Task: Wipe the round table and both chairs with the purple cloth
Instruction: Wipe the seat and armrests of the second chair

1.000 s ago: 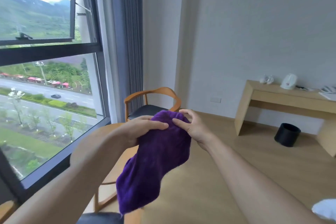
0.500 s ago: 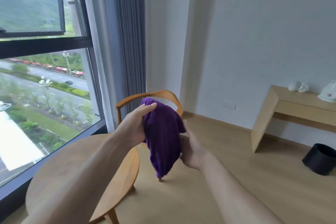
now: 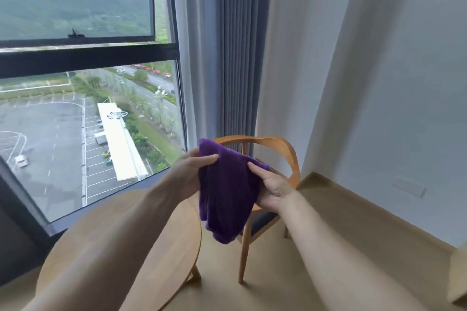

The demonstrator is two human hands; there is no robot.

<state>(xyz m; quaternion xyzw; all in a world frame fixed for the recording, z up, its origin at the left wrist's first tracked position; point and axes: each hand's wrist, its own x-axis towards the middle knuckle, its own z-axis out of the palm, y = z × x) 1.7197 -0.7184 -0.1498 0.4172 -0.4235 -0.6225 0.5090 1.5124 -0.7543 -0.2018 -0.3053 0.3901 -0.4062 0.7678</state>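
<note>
Head view: left hand (image 3: 188,174) and right hand (image 3: 274,190) grip purple cloth (image 3: 227,189), hiding part of 1 chair (image 3: 283,149) beside round table (image 3: 108,242).

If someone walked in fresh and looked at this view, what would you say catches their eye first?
The purple cloth stands out first, hanging in mid-air at the centre, held by the left hand at its top edge and by the right hand at its side. Behind it stands a wooden chair by the grey curtain; the round table lies lower left, below the big window.
</note>
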